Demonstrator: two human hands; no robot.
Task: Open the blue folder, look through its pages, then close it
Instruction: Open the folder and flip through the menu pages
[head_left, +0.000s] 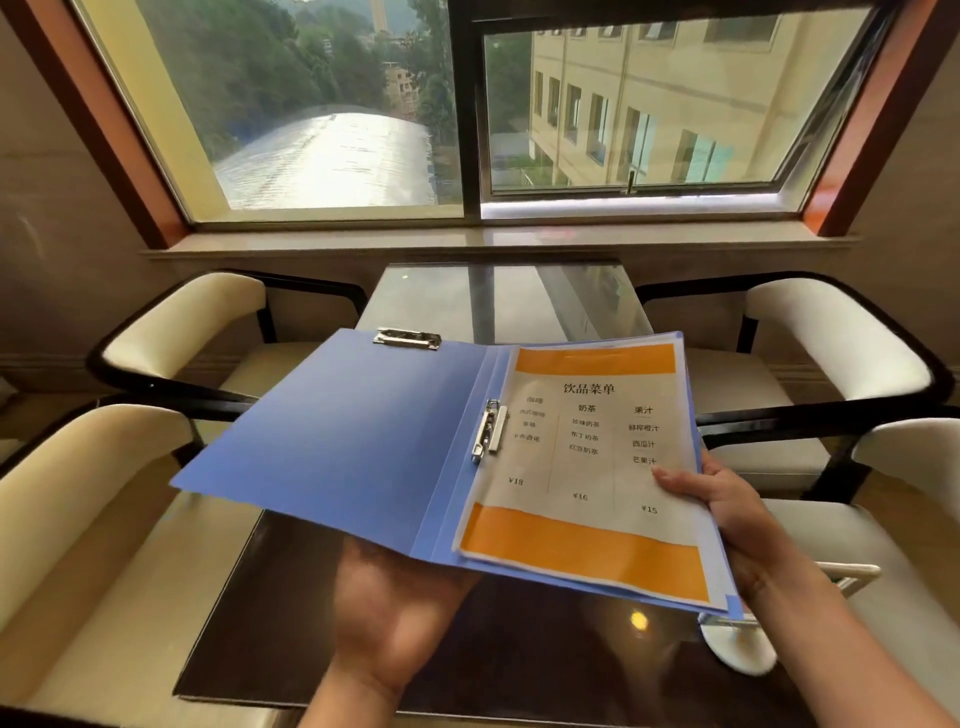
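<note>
The blue folder (358, 431) lies open in the air above the table, its bare inner cover to the left. A stack of clear-sleeved pages sits on its right half. The top page (587, 467) is a menu with orange bands and printed columns, held by a metal clip (489, 430) at the spine. My left hand (384, 618) is palm up under the folder near the spine and supports it from below. My right hand (727, 509) grips the right edge, thumb on the top page and fingers hidden beneath.
A dark glossy table (467, 654) lies below the folder, and a glass-topped table (498, 301) stands beyond it by the window. Cream padded chairs (171, 332) flank both sides. A white round object (743, 649) rests on the table under the folder's right corner.
</note>
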